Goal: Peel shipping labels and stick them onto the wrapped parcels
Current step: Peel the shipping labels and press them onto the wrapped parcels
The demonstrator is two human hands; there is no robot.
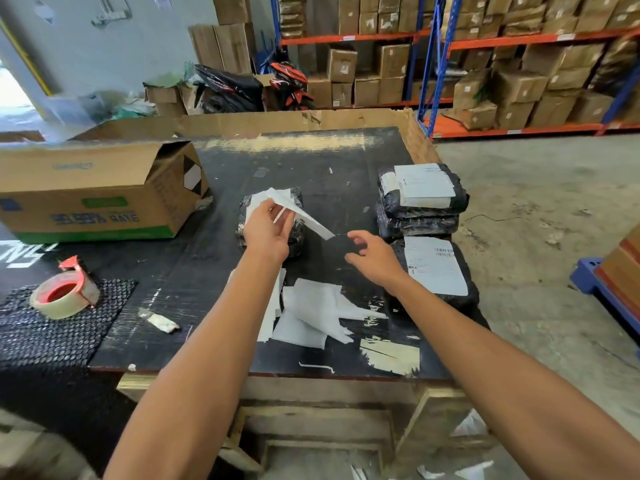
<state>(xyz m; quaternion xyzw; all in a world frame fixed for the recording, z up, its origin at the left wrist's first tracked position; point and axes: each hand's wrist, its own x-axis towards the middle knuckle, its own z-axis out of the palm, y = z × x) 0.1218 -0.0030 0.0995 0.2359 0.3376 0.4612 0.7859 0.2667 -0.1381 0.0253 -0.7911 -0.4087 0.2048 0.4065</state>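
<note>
At the middle of the black tabletop [311, 157], the left hand [265, 233] pinches a white shipping label [294, 206] between thumb and fingers, holding it just above an unlabelled black-wrapped parcel [297, 233]. A long strip of the label or its backing trails out toward 4 o'clock, its tip close to the right hand [372, 258]. That hand hovers with fingers apart and loosely curved, holding nothing, thumb and forefinger aimed at the strip's tip.

The step in hand looks like the peel itself: sticker and liner are partly separated, not yet free. The next move probably calls for the right hand to catch the loose end and draw it away while the left keeps the label taut, then lay the sticky face flat on the parcel below without creasing it.

At 2 o'clock sits a stack of labelled parcels [420, 199], and at 4 o'clock another labelled parcel [438, 268]. Discarded backing sheets [311, 313] lie at 6 o'clock, a tape dispenser [64, 294] at 8 o'clock, an open cardboard box [97, 192] at 10 o'clock.
</note>
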